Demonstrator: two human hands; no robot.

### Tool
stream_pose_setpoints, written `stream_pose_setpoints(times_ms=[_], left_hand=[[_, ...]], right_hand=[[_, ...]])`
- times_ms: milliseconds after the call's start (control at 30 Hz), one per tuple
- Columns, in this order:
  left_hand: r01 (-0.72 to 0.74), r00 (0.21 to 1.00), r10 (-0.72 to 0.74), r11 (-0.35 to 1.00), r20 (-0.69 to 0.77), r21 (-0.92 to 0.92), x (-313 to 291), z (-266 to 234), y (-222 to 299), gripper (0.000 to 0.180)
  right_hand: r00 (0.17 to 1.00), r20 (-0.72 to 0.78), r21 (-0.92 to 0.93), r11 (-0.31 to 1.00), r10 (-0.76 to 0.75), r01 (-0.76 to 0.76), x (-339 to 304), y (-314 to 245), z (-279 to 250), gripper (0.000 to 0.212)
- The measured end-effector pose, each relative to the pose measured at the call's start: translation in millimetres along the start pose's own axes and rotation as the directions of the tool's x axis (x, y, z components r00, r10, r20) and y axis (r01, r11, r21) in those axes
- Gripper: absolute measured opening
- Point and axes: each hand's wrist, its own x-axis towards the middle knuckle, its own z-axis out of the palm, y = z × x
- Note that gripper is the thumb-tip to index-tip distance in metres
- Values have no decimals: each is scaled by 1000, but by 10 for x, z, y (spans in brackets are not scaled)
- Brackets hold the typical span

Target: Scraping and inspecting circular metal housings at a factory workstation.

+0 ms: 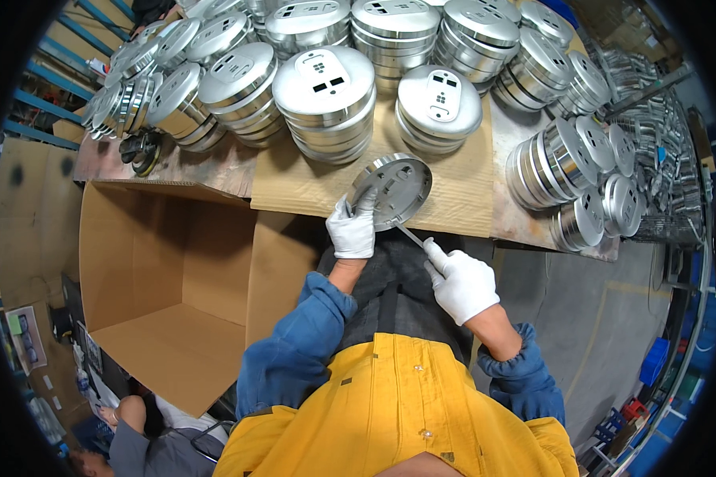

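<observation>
My left hand (352, 228), in a white glove, grips a round silver metal cover (406, 199) by its left edge. The cover is tilted, with its hollow, ribbed inner side showing. In my right hand (463, 285), also gloved in white, is a slim metal file (410, 234). Its far end meets the lower rim of the cover; my fingers wrap its near end. Just beyond stand stacks of similar covers, the closest being a tall stack (326, 103) and a shorter stack (439, 107), both with cut-outs on top.
Cardboard (461, 191) covers the middle of the bench. An open carton (215, 270) stands at its left front. More stacked covers (561, 163) lean at the right, near a heap of metal parts (652, 127). Another person (151, 437) is at the lower left.
</observation>
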Motion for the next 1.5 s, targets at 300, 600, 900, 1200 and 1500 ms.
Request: stream_pose_setpoints(times_ms=[300,600,900,1200,1500], left_hand=[[-98,977,75,989,201,107,53,-165,306,24],[-364,929,256,757,266,542,28,-52,553,23],[-462,887,351,684,301,565,-154,-38,661,19],[-538,842,424,620,332,571,-139,-41,538,19],[-371,924,368,799,104,473,-18,-44,337,22]], right_hand=[[1000,8,-69,998,-11,11,-22,25,89,38],[997,47,-145,988,-54,60,25,13,-106,37],[988,102,-156,979,-115,130,144,-73,-257,32],[976,94,-220,952,-196,212,207,-173,-234,31],[996,-45,-208,976,-72,61,-134,-64,483,48]])
